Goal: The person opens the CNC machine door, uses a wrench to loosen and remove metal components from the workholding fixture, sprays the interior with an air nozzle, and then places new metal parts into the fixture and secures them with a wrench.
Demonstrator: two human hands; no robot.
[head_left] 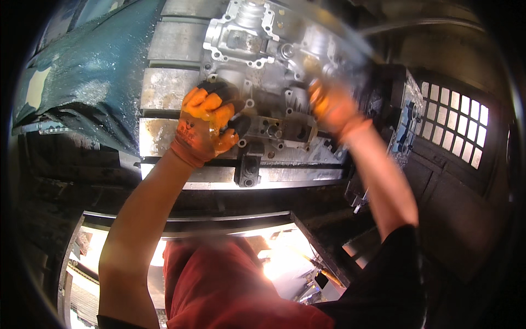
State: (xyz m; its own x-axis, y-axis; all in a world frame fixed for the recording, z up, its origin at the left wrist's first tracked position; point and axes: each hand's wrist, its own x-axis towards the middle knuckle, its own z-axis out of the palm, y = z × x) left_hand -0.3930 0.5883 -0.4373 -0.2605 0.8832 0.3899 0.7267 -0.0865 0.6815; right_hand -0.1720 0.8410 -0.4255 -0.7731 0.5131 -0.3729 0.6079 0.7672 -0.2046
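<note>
My left hand (207, 118), in an orange glove with dark fingertips, lies at the left side of a grey metal casting (302, 127). Its fingers are curled closed; what they grip, if anything, is hidden. Smeared by motion, my right hand (335, 107), gloved in orange too, is over the right part of the castings. A blurred long streak crosses above it, and I cannot make out whether the hand holds anything. Beyond my left hand sits a bright silver casting (244, 37) with bolt holes along its flange and a square opening.
The castings lie on a slotted metal machine table (171, 96). A dark clamp block (250, 166) stands at its front edge. Wet blue-green sheeting (93, 71) covers the left. A barred window panel (456, 118) is at right. Below, an open frame (186, 219) surrounds my red-clothed body.
</note>
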